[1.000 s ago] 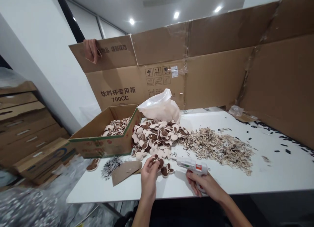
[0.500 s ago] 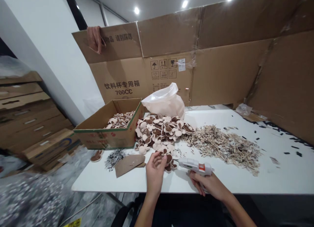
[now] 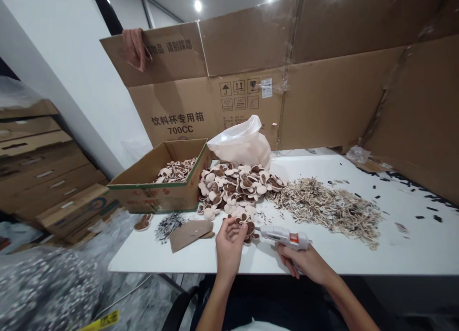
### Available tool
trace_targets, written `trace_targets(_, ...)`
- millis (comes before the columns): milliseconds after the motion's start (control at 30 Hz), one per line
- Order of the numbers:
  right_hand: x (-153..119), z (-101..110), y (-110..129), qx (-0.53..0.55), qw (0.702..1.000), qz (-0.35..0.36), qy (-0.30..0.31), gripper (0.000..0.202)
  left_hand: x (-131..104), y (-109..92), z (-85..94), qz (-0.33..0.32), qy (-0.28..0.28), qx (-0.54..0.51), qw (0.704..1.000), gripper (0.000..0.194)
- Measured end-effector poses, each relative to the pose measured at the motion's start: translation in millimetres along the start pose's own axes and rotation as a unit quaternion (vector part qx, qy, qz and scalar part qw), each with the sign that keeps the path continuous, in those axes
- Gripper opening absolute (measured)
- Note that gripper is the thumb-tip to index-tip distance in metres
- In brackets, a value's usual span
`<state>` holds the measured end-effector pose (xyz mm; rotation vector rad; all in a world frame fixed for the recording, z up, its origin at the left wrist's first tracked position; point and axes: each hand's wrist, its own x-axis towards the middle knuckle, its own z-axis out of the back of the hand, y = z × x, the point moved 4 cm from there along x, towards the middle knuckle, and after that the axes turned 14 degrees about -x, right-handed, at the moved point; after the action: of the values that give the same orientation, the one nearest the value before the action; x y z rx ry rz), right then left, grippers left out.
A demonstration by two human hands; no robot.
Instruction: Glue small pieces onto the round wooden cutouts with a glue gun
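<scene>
Between the thumb and fingers of my left hand (image 3: 229,242) is a brown and cream felt piece (image 3: 246,226) with a small cream bow on it. My right hand (image 3: 299,261) grips a white glue gun (image 3: 285,236) with an orange patch, its nozzle pointing left at the felt piece. Whether the nozzle touches the piece is too small to tell. Just beyond my left hand lies a heap of brown and cream felt pieces (image 3: 233,185). A pile of thin cream strips (image 3: 330,209) spreads to the right of the heap.
A cardboard box (image 3: 158,197) holding more pieces stands at the left on the white table (image 3: 358,261). A pale plastic bag (image 3: 242,144) sits behind the heap. Brown card (image 3: 188,234) and dark bits (image 3: 168,226) lie near the left edge. Tall cardboard (image 3: 322,101) walls the back.
The felt piece in my left hand has turned, and its cream bow shows more clearly. The view has shifted slightly. My right hand still holds the glue gun close by.
</scene>
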<state>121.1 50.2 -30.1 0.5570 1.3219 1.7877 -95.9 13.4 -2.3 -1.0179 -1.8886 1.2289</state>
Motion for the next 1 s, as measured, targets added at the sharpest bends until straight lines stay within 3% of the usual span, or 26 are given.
trace_targets(400,-2.8,1.9,10.1,-0.007,1.000,-0.005,0.009,0.036,-3.2,-2.3,-4.2,0.028,0.012,-0.025,0.999,0.049)
trace_targets(1000,-1.7,2.2,3.5,-0.010,1.000,-0.003,-0.001,0.033,-4.6,-4.0,-3.6,0.023,0.003,-0.036,0.999,0.048)
